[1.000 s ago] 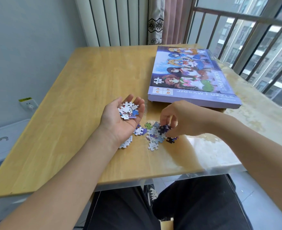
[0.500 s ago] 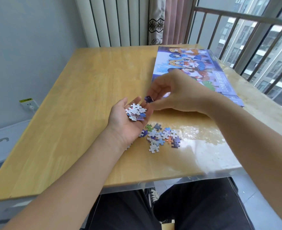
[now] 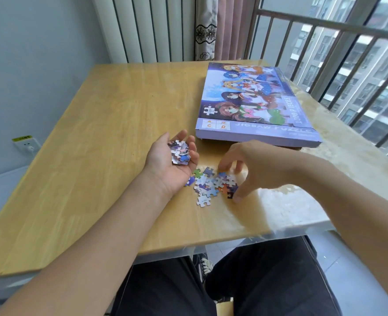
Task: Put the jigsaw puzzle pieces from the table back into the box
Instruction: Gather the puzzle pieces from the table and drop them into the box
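A person seated at a wooden table (image 3: 101,137) gathers loose jigsaw pieces, both bare arms reaching in from the near edge. The left hand (image 3: 173,159) lies palm up and cupped on the tabletop, its fingers curled loosely round a small heap of collected pieces (image 3: 180,152) — the same heap it carried half a second ago, and the hand has barely shifted. The right hand (image 3: 250,166) has moved: half a second ago it was raised beside the left palm, dropping a dark piece there; it has now come back down over the scattered pieces (image 3: 212,184) on the table, fingers spread and arched above them, thumb tip touching down at the pile's right edge beside a dark piece. Whether it has yet pinched any piece cannot be told — the fingers hide what lies beneath. The pile sits between the two hands, near the table's front edge, one white piece (image 3: 203,200) lying slightly apart toward the viewer. The puzzle box (image 3: 252,99), lid printed with cartoon figures and the words "1000 PIECES", rests closed on the far right of the table, well behind the hands. Beyond it stand a window railing (image 3: 339,28), a curtain (image 3: 213,26) and a wall socket (image 3: 27,144).
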